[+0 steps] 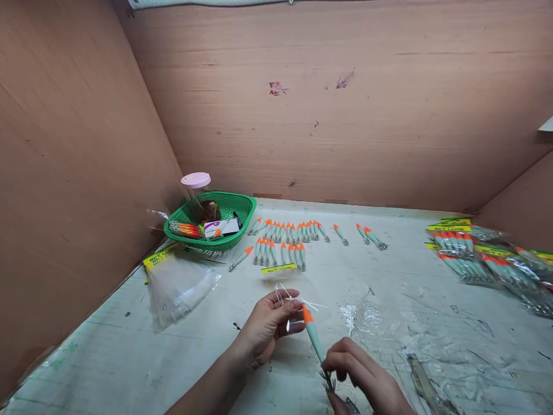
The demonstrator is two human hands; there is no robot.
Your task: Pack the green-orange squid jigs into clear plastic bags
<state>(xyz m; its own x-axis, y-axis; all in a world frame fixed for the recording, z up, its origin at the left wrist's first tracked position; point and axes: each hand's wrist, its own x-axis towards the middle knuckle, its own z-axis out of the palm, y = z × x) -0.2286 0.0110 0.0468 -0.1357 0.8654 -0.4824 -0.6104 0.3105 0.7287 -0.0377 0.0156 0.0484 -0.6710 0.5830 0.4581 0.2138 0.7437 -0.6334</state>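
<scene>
A squid jig (314, 337) with an orange nose, pale green body and a crown of hooks slants between my hands. My left hand (274, 323) pinches thin white line (281, 291) right beside the jig's nose; loops and loose ends stick out above the fingertips. Whether these fingers also grip the nose itself, I cannot tell. Down at the hook end, my right hand (367, 374) has its fingers closed around the jig's tail. Just beyond my left hand lies a clear plastic bag with a yellow header (279, 268). Similar jigs (294, 232) lie in two rows farther back.
At the back left stands a green basket (253, 203) with a pink-lidded jar (196, 180), a small box and packed lures. Empty bags (181, 294) with yellow headers lie before it. Filled lure packs (453, 245) are piled at right. Wooden panels (328, 115) enclose the table (108, 346).
</scene>
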